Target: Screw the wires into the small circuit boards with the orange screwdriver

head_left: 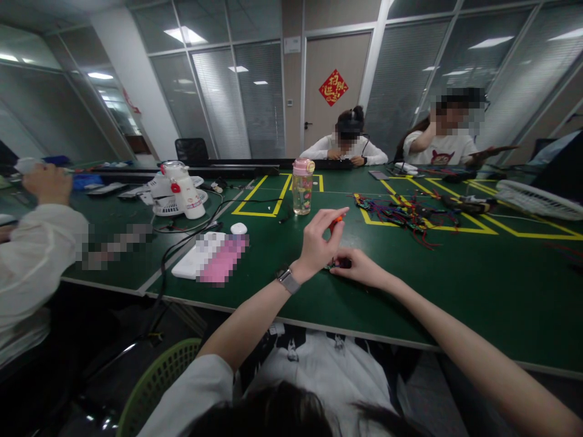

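Seen from above, across a green table (455, 291), with a pink-capped water bottle (303, 187) standing mid-table as the landmark.

Far left of the bottle: a co-worker's white sleeve (36, 249). Nearer the bottle, still to its left: a small white fan (175, 197), with a flat white and pink item (212, 258) closer to the near edge.

Just in front of the bottle and slightly right: left hand (319, 243), watch on the wrist, lifted off the table, thumb and forefinger pressed together on an orange strand end (334, 223). Just right of that: right hand (362, 268), low on the table, fingertips pinching a small dark knotted piece (339, 263) against the surface.

Right of the bottle, farther back: a tangle of coloured cords (401, 212).

Seemingly mid-tie on the cord piece, strand drawn upward. For a next pull: steady hold below, even tension above.
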The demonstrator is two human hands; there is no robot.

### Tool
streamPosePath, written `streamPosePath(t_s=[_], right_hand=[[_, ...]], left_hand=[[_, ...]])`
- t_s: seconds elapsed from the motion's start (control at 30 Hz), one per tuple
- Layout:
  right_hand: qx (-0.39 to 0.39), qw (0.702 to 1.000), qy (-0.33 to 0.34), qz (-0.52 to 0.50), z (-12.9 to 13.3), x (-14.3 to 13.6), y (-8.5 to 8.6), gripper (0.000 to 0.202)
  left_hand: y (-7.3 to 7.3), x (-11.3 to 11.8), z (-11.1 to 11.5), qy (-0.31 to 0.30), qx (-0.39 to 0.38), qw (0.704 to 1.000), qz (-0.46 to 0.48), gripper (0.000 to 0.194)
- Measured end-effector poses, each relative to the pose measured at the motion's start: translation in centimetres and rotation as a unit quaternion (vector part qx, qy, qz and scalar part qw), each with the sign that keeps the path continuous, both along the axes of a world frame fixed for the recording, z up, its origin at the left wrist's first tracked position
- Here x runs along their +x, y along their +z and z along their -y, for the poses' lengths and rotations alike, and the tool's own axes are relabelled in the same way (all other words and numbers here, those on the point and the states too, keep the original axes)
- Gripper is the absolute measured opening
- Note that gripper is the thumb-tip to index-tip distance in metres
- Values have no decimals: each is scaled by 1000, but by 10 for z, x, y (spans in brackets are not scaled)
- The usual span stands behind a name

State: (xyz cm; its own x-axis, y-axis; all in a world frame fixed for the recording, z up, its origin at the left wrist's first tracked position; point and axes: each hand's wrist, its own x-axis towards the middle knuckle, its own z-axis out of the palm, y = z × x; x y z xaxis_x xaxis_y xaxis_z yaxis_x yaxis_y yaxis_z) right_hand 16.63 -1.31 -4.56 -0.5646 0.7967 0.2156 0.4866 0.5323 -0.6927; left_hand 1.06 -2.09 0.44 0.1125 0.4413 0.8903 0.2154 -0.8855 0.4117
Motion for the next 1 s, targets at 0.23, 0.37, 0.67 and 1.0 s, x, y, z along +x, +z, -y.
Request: streamPosePath(t_s=[0.23,0.37,0.67,1.0], right_hand=[[-2,1000,4,-8,0,-1,0,13],[8,1000,13,-15,0,-1,-1,13],[6,1000,2,-1,-1,0,-1,11],[13,1000,0,5,-1,0,-2,13]], left_hand=[[-1,-2,-1,60,27,998,-10,23],[-1,-2,-1,-9,-2,999,-35,35],[-1,0,-2,45,23,999,-3,16],[0,-3,0,-17,8,999,-47,36]])
